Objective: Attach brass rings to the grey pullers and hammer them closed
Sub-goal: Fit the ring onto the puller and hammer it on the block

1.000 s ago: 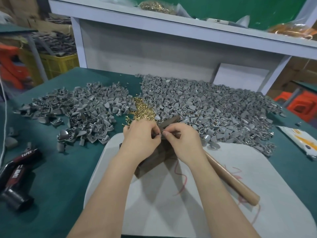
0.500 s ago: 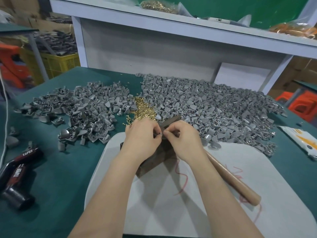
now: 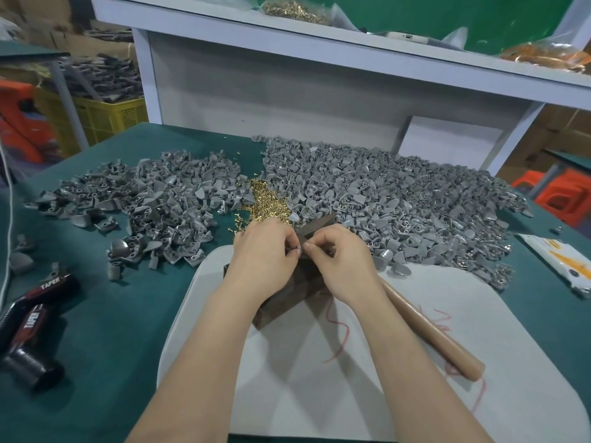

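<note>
Head view, two hands (image 3: 260,254) (image 3: 343,262) pinching one puller (image 3: 298,250), two puller piles (image 3: 153,203) (image 3: 383,199)

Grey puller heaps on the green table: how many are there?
2: the left heap lies left of the brass rings, the larger right heap right of them. Loose pullers lie apart; none seems hidden.

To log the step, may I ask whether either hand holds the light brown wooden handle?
No: the light brown wooden handle lies on the white mat, while the left hand and right hand pinch a grey piece.
</note>
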A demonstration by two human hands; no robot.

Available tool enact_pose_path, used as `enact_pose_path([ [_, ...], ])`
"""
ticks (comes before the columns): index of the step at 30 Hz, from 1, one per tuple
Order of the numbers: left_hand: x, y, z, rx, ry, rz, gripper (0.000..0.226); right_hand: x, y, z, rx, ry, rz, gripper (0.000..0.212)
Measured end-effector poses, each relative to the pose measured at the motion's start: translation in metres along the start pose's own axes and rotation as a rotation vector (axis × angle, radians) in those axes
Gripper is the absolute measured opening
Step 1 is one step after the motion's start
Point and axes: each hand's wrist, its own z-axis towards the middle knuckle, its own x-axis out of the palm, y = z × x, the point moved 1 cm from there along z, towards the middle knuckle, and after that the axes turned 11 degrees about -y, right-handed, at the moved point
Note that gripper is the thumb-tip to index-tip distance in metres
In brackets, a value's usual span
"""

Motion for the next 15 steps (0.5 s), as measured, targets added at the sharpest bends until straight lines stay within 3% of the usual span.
enact_pose_path([
  [5, -0.001, 0.000, -0.001, 0.005, 0.008, 0.009, 0.006, -0.002, 0.008, 0.001, 0.010, 0.007, -0.109, 0.019],
  [10, -0.001, -0.002, 0.000, 0.013, 0.010, 0.028, 0.007, -0.005, 0.020, 0.000, -0.100, 0.024, -0.291, 0.013],
  [15, -0.002, -0.002, -0.001, 0.012, 0.007, 0.016, 0.007, -0.006, 0.017, 0.001, -0.053, 0.050, -0.227, 0.012],
])
